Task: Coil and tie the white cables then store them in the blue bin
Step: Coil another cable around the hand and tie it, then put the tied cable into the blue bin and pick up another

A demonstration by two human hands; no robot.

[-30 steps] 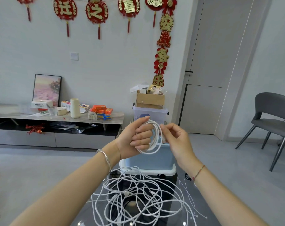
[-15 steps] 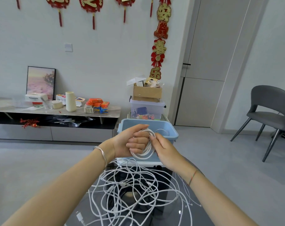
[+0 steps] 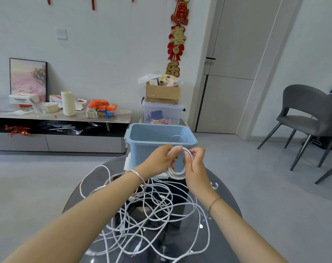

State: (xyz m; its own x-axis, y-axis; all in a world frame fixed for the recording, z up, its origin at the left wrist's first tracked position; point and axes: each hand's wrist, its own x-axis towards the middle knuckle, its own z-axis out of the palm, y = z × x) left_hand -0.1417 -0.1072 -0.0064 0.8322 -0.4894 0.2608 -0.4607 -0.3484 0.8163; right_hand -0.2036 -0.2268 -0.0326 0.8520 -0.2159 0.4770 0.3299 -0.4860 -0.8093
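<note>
gripping 1 white coil point(image 3: 173, 173) in left hand point(image 3: 158, 158) and right hand point(image 3: 195, 165): keep loops tight, wrap tail snugly.

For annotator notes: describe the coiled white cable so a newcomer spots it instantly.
Find the round glass table, then the blue bin at its far edge. In front of the bin, left hand and right hand hold the coiled cable. Unlike the loose white tangle on the table, it is a tight ring, held up.
</note>
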